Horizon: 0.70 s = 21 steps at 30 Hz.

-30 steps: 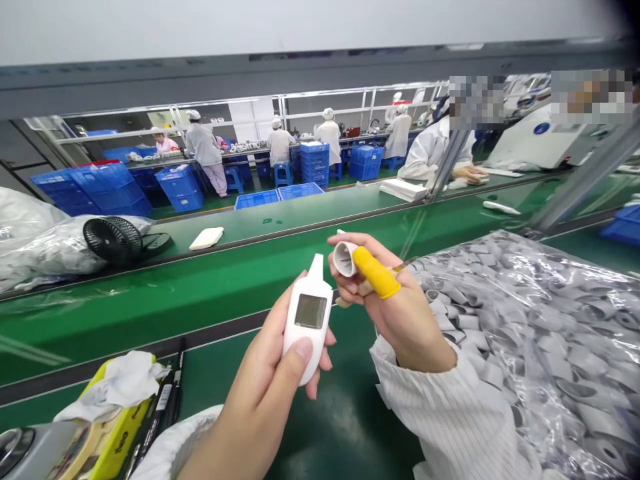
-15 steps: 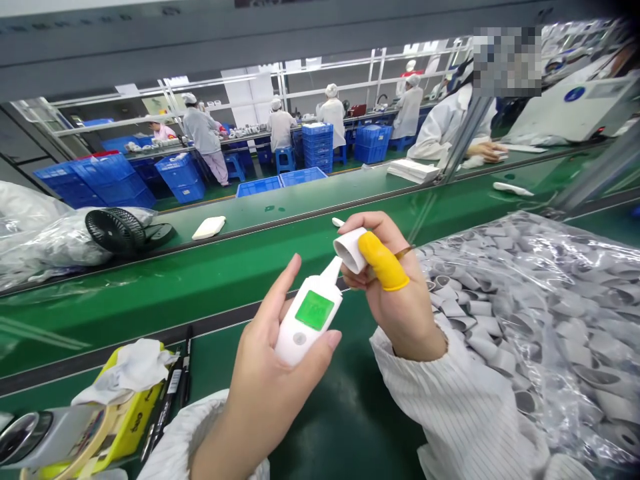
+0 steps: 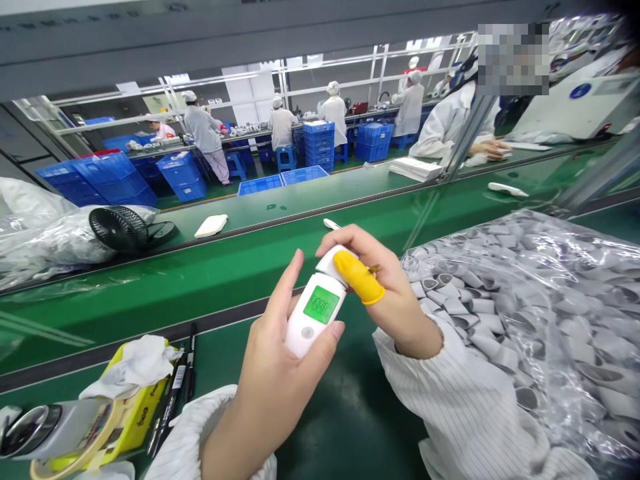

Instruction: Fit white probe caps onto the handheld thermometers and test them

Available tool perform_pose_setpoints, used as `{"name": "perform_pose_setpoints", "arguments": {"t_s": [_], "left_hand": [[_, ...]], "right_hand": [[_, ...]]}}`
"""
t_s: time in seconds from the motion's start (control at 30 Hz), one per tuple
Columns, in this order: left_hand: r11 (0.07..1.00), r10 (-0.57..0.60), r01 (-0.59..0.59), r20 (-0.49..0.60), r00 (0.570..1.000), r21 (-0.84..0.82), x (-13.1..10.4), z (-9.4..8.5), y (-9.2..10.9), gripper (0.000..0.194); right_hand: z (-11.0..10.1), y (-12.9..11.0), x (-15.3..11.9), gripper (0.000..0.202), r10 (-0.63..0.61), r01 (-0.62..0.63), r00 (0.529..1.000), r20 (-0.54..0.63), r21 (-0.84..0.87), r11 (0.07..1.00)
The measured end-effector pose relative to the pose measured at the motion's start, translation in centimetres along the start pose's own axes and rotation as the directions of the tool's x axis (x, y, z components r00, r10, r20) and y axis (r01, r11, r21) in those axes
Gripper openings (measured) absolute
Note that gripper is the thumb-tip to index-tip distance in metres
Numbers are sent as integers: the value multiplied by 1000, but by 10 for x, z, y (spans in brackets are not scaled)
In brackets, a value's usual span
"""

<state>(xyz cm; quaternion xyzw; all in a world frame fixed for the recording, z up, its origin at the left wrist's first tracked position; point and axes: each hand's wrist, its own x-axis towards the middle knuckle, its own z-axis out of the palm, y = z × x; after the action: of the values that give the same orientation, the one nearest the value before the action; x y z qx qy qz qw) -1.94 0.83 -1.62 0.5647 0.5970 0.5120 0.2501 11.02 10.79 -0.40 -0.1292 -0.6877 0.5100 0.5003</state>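
Observation:
My left hand is wrapped round a white ear thermometer, its thumb along one side and its index finger stretched past the other. Digits show on the thermometer's lit green screen. Over its probe end sits a white cap, with a narrow gap visible between cap and body. My right hand grips that cap, the thumb in a yellow finger cot pressing on it. A small brownish tip pokes out behind the thumb; what it belongs to is hidden.
At right lies a clear plastic bag of many white caps. A yellow tray with a cloth and black pens is at lower left. Beyond the green belt are a black fan and a co-worker.
My right hand has brought the cap down and left onto the thermometer's probe, which is now covered. Digits have appeared on the green screen. White pieces on the belt have shifted slightly left.

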Motion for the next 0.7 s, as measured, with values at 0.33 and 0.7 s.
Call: {"name": "perform_pose_setpoints", "arguments": {"t_s": [0.33,0.7], "left_hand": [[993,-46,54,79,996,-107,4,0,-2,73],[911,-148,283,401,904,-301,4,-7,7,45]], "right_hand": [[6,7,0,9,-79,75,997,-20,-138,988],[-9,2,5,13,-76,73,997,-25,-81,994]]}}
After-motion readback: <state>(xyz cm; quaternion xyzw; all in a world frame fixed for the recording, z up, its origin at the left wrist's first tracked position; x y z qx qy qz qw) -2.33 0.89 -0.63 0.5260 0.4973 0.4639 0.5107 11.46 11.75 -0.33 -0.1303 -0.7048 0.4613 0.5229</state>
